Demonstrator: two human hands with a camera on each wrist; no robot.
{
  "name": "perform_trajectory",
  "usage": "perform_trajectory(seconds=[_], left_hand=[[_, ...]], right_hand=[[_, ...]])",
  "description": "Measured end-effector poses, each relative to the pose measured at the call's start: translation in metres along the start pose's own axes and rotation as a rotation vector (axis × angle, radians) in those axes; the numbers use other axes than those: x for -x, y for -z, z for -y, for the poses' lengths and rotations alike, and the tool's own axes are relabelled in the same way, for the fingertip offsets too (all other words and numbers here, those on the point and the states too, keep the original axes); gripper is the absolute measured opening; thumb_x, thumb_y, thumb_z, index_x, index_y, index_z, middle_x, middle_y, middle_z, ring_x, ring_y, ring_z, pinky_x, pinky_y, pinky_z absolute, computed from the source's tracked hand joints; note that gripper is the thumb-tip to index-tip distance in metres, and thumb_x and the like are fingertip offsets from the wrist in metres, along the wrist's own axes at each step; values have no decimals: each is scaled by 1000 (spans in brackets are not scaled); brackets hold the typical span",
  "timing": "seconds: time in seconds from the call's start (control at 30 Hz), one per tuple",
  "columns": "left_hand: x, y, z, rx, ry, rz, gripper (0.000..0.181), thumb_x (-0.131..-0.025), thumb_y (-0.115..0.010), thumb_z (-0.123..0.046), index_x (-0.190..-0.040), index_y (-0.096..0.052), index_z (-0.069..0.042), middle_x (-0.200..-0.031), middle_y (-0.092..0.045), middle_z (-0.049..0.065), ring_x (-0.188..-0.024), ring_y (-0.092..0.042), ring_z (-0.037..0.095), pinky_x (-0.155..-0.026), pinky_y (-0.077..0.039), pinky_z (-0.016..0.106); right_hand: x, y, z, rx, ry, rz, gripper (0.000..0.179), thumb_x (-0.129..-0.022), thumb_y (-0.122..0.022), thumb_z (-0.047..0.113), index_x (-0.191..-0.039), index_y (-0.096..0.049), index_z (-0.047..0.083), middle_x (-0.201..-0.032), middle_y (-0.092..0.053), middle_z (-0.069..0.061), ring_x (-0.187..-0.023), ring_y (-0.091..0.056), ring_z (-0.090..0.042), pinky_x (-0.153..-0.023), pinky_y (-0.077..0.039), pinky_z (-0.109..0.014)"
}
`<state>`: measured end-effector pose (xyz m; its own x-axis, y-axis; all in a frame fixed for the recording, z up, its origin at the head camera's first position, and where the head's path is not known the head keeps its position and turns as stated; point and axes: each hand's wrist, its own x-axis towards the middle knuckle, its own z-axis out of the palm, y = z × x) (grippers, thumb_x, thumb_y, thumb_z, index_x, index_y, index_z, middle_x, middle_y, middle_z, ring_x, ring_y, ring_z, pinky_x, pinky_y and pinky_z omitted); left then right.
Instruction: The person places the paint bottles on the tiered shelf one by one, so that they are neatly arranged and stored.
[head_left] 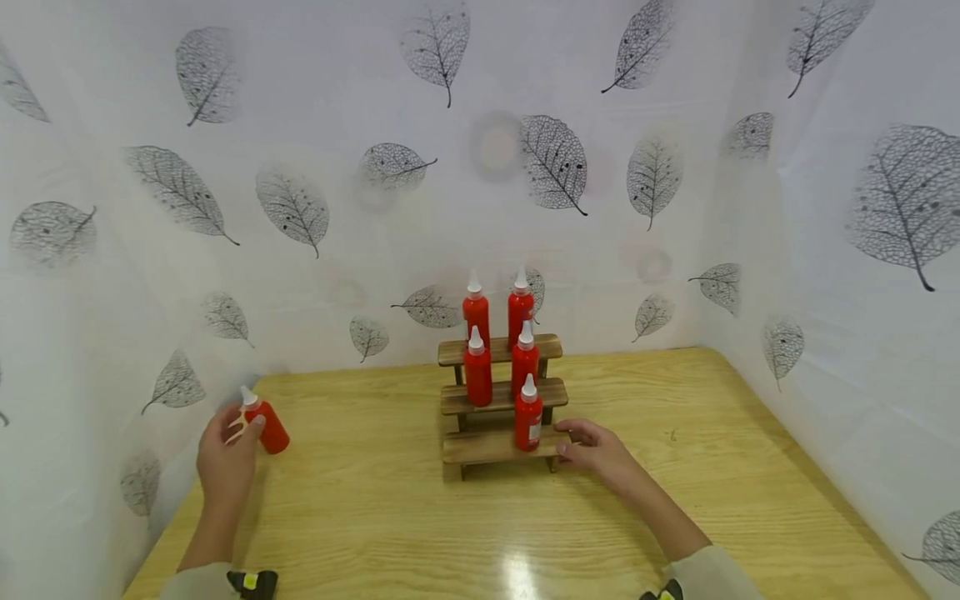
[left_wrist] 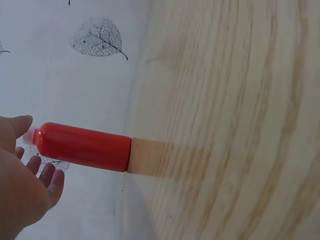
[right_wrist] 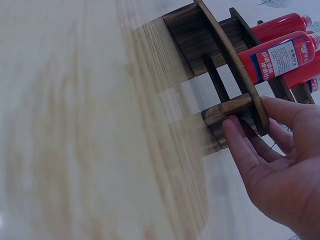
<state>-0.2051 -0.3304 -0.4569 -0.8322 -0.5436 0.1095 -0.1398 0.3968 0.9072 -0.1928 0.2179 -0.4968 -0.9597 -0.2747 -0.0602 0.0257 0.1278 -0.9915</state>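
Observation:
A red bottle with a white pointed cap (head_left: 272,429) stands on the table at the left. My left hand (head_left: 227,454) is beside its upper part, the thumb and fingers spread around the neck; in the left wrist view the fingers of that hand (left_wrist: 52,182) look loose below the red bottle (left_wrist: 85,147). A three-step wooden stand (head_left: 472,448) is in the middle. At its right end, my right hand (head_left: 600,454) grips the lowest step; in the right wrist view, fingers lie against the stand's leg (right_wrist: 227,107). One red bottle (head_left: 528,421) stands on that step.
Two red bottles stand on the middle step (head_left: 457,402) and two on the top step (head_left: 551,346). Behind the wooden table (head_left: 360,517) hangs a white curtain (head_left: 337,108) printed with grey leaves, which also closes both sides.

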Motion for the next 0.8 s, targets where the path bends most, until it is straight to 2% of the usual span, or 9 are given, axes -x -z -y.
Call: perform_trajectory(seconds=[0.17, 0.3, 0.37, 0.67, 0.8], left_hand=[[-10, -4, 9, 3, 0, 11, 61, -102, -56, -37, -155, -39, -14, -154, -44, 14, -135, -44, 34, -107, -47, 42], [-13, -6, 8, 2, 19, 37, 62, -103, -55, -37, -157, -34, -16, -159, -39, 14, -140, -42, 37, -112, -42, 55], [-13, -7, 8, 9, 30, 45, 62, -103, -55, -36, -158, -33, -15, -160, -37, 15, -141, -41, 40, -113, -39, 58], [-13, -11, 8, 74, 71, 58, 61, -103, -56, -29, -157, -32, -13, -161, -34, 17, -144, -37, 41, -116, -34, 60], [-14, -11, 10, 69, 68, 44, 62, -103, -57, -31, -156, -33, -12, -160, -37, 18, -142, -39, 40, -116, -35, 59]], right_hand=[[0, -1, 0, -2, -1, -5, 53, -96, -69, 21, -140, -50, -2, -127, -57, -23, -109, -65, -27, -93, -59, -36], [0, -1, 0, -5, -5, -10, 53, -96, -69, 20, -140, -50, -2, -126, -57, -23, -108, -65, -26, -92, -59, -36], [0, -2, 1, -5, -6, -10, 53, -96, -69, 20, -140, -50, -2, -126, -58, -23, -107, -66, -27, -92, -59, -36], [0, -2, 2, 6, -1, -9, 52, -97, -68, 20, -140, -50, -2, -124, -58, -22, -108, -66, -28, -93, -59, -37], [0, -2, 2, 13, -6, -10, 52, -97, -68, 21, -140, -51, -1, -125, -58, -22, -107, -66, -28, -93, -59, -37]])
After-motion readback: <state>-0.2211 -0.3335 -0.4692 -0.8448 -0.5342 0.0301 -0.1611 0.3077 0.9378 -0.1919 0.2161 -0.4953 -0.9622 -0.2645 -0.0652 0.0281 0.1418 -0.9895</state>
